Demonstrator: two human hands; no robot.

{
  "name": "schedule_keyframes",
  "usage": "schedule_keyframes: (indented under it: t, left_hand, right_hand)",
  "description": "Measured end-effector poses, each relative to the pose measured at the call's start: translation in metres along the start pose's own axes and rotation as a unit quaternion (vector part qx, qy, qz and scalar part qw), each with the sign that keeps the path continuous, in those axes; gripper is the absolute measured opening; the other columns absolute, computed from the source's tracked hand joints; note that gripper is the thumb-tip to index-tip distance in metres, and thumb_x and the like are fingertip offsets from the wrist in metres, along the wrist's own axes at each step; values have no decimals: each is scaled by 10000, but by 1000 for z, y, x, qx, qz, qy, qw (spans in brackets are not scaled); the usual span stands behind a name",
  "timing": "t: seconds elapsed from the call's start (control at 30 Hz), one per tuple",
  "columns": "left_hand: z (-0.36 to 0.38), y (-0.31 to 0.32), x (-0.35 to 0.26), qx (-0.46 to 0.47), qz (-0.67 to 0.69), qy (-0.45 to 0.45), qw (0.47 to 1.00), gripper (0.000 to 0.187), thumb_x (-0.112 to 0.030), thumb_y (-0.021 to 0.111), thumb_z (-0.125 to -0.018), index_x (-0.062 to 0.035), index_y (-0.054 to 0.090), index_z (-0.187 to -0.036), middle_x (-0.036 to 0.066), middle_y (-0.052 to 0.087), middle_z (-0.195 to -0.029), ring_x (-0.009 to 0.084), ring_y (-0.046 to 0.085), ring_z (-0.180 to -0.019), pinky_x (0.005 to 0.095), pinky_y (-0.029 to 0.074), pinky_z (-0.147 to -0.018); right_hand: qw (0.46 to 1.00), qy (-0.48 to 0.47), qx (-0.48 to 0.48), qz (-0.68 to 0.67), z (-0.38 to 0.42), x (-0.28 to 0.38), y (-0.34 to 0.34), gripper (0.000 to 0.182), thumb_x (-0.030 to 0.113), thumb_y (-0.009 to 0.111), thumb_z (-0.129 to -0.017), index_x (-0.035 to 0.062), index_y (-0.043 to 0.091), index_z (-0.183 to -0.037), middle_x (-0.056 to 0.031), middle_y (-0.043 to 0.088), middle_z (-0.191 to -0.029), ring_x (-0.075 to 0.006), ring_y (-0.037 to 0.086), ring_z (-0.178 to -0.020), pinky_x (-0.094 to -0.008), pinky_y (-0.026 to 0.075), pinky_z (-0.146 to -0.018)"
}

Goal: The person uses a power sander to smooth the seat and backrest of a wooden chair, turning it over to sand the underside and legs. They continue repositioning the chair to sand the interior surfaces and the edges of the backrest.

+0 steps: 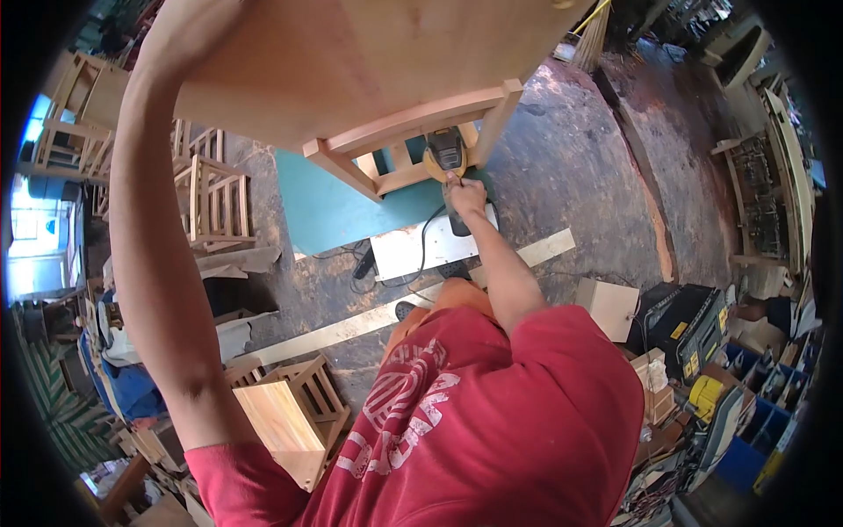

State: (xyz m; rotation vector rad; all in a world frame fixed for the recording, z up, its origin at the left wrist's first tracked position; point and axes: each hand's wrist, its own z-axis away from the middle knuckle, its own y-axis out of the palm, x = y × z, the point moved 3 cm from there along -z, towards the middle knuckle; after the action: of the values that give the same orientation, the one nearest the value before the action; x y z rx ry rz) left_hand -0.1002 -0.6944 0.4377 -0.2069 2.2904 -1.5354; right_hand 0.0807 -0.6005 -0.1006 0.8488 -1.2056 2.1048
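My right hand [466, 195] is wrapped round the grip of a yellow and black power sander [445, 156]. The sander sits against the slatted lower frame [413, 119] of a light wooden piece of furniture. A broad, flat wood panel [369, 61] of this piece fills the top of the view. My left arm reaches up along the panel's left side, and the hand itself is cut off by the top edge. A dark cord [423, 241] runs from near the sander across a white board [413, 255] on the floor.
A green sheet [325, 206] lies under the furniture. Slatted wooden frames [219, 202] stand at the left, and a small wooden stool-like piece [281, 413] is by my left side. A black toolbox [680, 325] stands at the right. A long wood strip [351, 325] crosses the floor.
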Motion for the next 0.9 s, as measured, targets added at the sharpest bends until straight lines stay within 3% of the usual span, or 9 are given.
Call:
schedule_keyframes:
  t: [0.07, 0.1, 0.23, 0.3, 0.43, 0.53, 0.6, 0.8, 0.9]
  left_hand:
    - [7, 1, -2, -58, 40, 81, 994, 479, -415, 547, -1035, 19, 701, -1165, 231, 743, -1019, 298, 707, -982, 402, 523, -870]
    - [5, -3, -3, -16, 38, 76, 996, 485, -419, 547, -1035, 16, 700, -1185, 239, 742, -1079, 315, 707, -1027, 409, 524, -892]
    - [3, -2, 2, -2, -4, 25, 1000, 486, -421, 546, -1036, 13, 699, -1194, 233, 745, -1086, 320, 708, -1023, 409, 525, -891]
    - [13, -3, -5, -39, 63, 79, 994, 489, -424, 542, -1038, 21, 703, -1166, 224, 747, -1063, 314, 707, -998, 409, 525, -884]
    - [4, 1, 6, -39, 8, 62, 997, 477, -409, 542, -1038, 26, 704, -1152, 219, 747, -1045, 307, 704, -983, 406, 526, -877]
    - [1, 0, 13, -29, 47, 79, 995, 474, -401, 548, -1033, 33, 712, -1129, 217, 749, -1022, 305, 707, -964, 401, 527, -868]
    - [-23, 10, 35, -6, 33, 34, 999, 473, -399, 555, -1026, 36, 721, -1106, 218, 752, -1002, 304, 712, -941, 398, 531, -861]
    - [-1, 2, 18, -31, 20, 67, 997, 546, -476, 578, -1004, 36, 735, -1111, 232, 754, -1002, 298, 721, -951, 400, 536, -856]
    - [-5, 0, 22, 3, 36, 50, 998, 585, -514, 580, -993, 36, 740, -1114, 243, 754, -1008, 311, 724, -960, 402, 539, -865]
  right_hand:
    - [1000, 3, -7, -3, -8, 5, 1, 501, 525, 634, -954, 51, 794, -991, -282, 723, -1041, -464, 671, -1079, -484, 504, -996]
    - [1000, -1, -11, 2, -14, 9, 1, 518, 538, 622, -957, 52, 795, -990, -281, 723, -1046, -462, 670, -1086, -486, 499, -1004]
    - [999, -23, -7, 28, -63, 16, 15, 563, 581, 570, -970, 67, 798, -1000, -286, 717, -1076, -459, 656, -1124, -491, 486, -1030]
    - [998, -41, 2, 48, -66, 14, 20, 571, 570, 566, -977, 47, 791, -1013, -286, 717, -1082, -463, 653, -1130, -491, 487, -1033]
    - [996, -57, -9, 64, -24, 2, 17, 593, 566, 566, -980, 16, 784, -1008, -286, 719, -1069, -462, 657, -1122, -490, 491, -1020]
    - [1000, -2, 25, 18, -1, -6, 10, 590, 550, 583, -977, -6, 777, -1003, -287, 720, -1064, -460, 657, -1124, -487, 495, -1006]
    - [999, -13, 25, 37, -5, -4, 3, 567, 538, 603, -972, 0, 778, -1013, -287, 721, -1056, -459, 657, -1120, -482, 497, -1002]
    - [1000, 4, 26, 15, -71, 5, 15, 616, 583, 566, -981, 8, 777, -1038, -295, 709, -1108, -466, 651, -1127, -487, 482, -1021]
    - [996, -40, 32, 68, -92, -4, 40, 631, 588, 547, -988, 2, 770, -1066, -276, 706, -1160, -463, 646, -1147, -474, 471, -1042]
